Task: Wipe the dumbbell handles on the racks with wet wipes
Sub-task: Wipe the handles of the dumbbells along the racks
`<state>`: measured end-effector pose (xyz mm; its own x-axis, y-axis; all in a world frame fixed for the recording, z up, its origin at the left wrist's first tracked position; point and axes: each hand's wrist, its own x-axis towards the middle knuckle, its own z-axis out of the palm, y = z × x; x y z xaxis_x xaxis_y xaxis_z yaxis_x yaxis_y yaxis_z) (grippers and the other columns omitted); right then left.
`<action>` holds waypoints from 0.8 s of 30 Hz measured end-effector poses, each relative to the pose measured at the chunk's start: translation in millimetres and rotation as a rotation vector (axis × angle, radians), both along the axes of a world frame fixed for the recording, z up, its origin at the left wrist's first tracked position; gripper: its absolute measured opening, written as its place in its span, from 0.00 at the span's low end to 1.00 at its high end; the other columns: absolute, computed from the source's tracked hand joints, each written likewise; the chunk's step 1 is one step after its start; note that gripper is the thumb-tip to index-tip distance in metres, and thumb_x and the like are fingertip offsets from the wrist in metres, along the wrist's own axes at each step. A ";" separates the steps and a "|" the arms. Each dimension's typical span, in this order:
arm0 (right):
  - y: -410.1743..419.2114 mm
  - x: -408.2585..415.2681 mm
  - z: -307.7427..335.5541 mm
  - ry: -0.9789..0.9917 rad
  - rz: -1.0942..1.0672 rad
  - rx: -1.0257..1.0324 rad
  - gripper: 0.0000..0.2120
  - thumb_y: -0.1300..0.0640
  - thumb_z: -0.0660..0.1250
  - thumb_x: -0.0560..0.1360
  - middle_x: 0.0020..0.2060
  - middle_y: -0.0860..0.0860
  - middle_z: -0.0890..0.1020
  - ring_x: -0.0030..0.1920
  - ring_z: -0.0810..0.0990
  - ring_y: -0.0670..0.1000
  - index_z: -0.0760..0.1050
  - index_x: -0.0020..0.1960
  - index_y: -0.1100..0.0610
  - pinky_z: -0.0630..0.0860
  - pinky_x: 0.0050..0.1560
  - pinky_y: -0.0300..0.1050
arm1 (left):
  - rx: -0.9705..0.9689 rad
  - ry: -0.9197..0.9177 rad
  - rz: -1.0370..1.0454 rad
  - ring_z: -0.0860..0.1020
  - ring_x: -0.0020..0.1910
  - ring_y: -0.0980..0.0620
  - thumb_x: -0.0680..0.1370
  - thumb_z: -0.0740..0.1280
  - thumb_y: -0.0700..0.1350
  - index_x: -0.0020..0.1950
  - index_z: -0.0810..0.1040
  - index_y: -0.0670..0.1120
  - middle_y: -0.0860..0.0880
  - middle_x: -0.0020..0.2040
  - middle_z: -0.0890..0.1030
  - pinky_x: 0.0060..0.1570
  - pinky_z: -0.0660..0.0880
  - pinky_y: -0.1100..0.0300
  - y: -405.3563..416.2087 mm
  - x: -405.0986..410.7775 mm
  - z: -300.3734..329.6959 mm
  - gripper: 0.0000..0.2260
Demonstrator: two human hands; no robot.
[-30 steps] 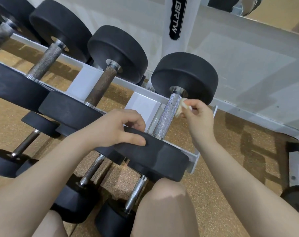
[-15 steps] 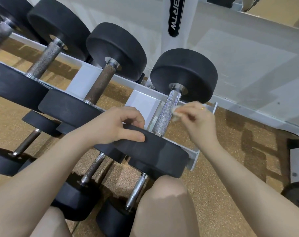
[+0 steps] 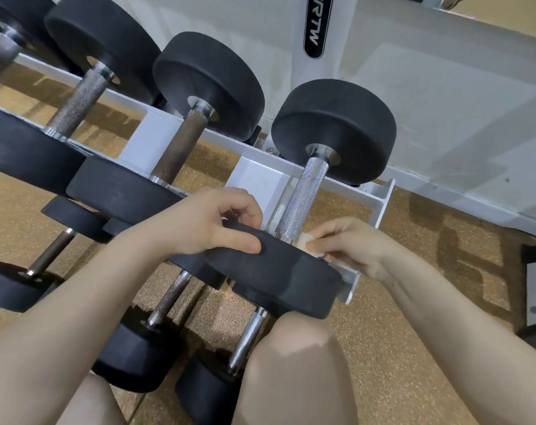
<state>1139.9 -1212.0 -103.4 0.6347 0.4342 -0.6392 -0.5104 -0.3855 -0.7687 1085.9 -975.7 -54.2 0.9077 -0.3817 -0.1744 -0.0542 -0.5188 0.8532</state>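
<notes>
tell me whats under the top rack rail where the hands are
Under the top rack rail, a lower row of dumbbells above cork flooring. Forearms and a knee hide the rest.

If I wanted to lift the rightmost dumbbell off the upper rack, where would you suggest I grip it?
Probably the knurled handle, from above: it is the narrow, bare part between the two wide black heads, sloping away along the rack.

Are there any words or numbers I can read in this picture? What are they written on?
"BRTW": white letters running sideways on a black oval badge, on the white upright post of the rack. The top of the badge is cut off by the picture's edge, so there may be more letters.

The dumbbells show no numbers or words from this side.

Nothing else has writing on it.
</notes>
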 end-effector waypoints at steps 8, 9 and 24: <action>39.8 35.0 -17.0 0.208 -0.636 0.417 0.12 0.73 0.55 0.76 0.30 0.55 0.82 0.32 0.80 0.51 0.75 0.44 0.63 0.79 0.34 0.37 | -0.010 -0.029 0.007 0.74 0.39 0.57 0.61 0.69 0.57 0.40 0.76 0.55 0.52 0.40 0.76 0.43 0.69 0.68 -1.0 0.3 -1.4 0.11; 42.0 32.3 -16.2 0.195 -0.628 0.463 0.13 0.74 0.54 0.76 0.30 0.54 0.83 0.31 0.81 0.50 0.75 0.43 0.63 0.78 0.34 0.37 | -0.009 -0.036 0.009 0.74 0.39 0.56 0.61 0.69 0.57 0.39 0.76 0.55 0.51 0.40 0.76 0.42 0.70 0.68 -1.1 0.3 -1.2 0.11; 33.5 42.8 15.3 0.131 -0.891 0.468 0.13 0.71 0.55 0.78 0.37 0.54 0.76 0.35 0.73 0.47 0.74 0.41 0.62 0.71 0.27 0.30 | -0.039 -0.028 0.046 0.74 0.38 0.59 0.61 0.69 0.56 0.39 0.76 0.55 0.51 0.41 0.77 0.42 0.70 0.69 -1.7 -3.2 -3.9 0.10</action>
